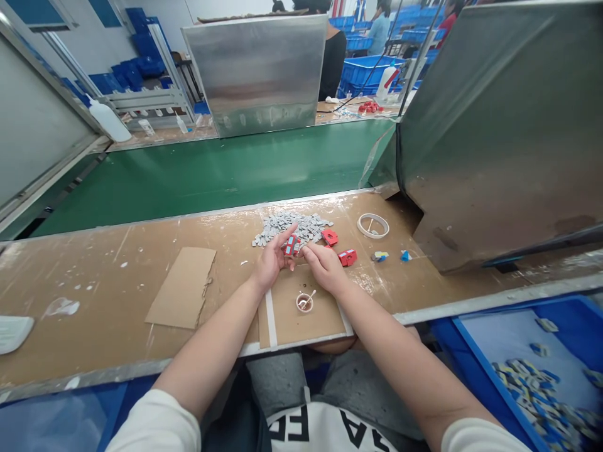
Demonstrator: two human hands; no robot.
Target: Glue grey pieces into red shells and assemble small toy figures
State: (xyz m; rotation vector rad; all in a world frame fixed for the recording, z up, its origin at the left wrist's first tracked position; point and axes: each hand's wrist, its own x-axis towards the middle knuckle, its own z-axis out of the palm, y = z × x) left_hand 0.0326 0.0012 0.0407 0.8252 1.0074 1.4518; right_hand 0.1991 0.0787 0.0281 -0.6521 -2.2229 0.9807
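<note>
My left hand [272, 258] holds a small red toy piece with light blue windows [292, 245] between thumb and fingers. Close beside it, my right hand [325, 267] is closed in a pinch near the piece's right side; what it grips is too small to make out. Behind both hands lies a pile of small grey pieces [277, 227]. Two more red pieces, one [330, 236] behind the other [347, 257], rest just right of my right hand. A small cup with a swab in it [304, 302] stands on cardboard in front of my hands.
A white tape ring [373, 226] and small blue-yellow bits [379, 256] lie to the right. Torn cardboard [181, 287] lies left. Beyond the table runs a green belt [188, 182]. A large metal panel [509, 125] rises at right, above a blue bin [490, 370] of pieces.
</note>
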